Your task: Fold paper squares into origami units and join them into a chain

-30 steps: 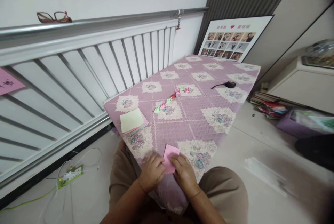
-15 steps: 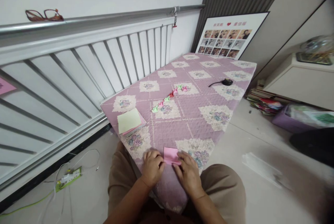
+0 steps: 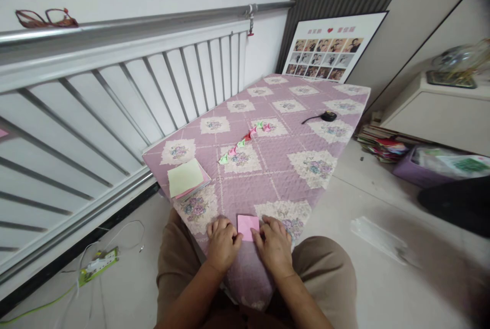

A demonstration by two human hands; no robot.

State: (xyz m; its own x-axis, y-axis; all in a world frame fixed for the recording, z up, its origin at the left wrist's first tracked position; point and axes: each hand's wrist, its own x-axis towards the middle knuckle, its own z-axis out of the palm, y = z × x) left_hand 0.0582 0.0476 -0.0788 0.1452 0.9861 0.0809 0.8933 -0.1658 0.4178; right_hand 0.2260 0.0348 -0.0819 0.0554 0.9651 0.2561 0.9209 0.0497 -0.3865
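Note:
A small pink square of paper lies on the cloth-covered table between my hands. My left hand has its fingers curled, with the thumb at the paper's lower left edge. From the other side, my right hand presses its thumb onto the paper's right part, its fingers bent beside it. Further up the table runs a line of several small folded paper pieces, green, pink and red. A stack of coloured paper sheets, pale yellow on top, rests to the left.
The table wears a purple flowered cloth. A black tape measure lies towards its far right. White railings run along the left, with eyeglasses on the ledge. A power strip with cables sits on the floor.
The pink paper's lower edge was raised and bent; now the sheet looks flat. My right thumb has shifted left and up onto it. The whole view has shifted slightly.

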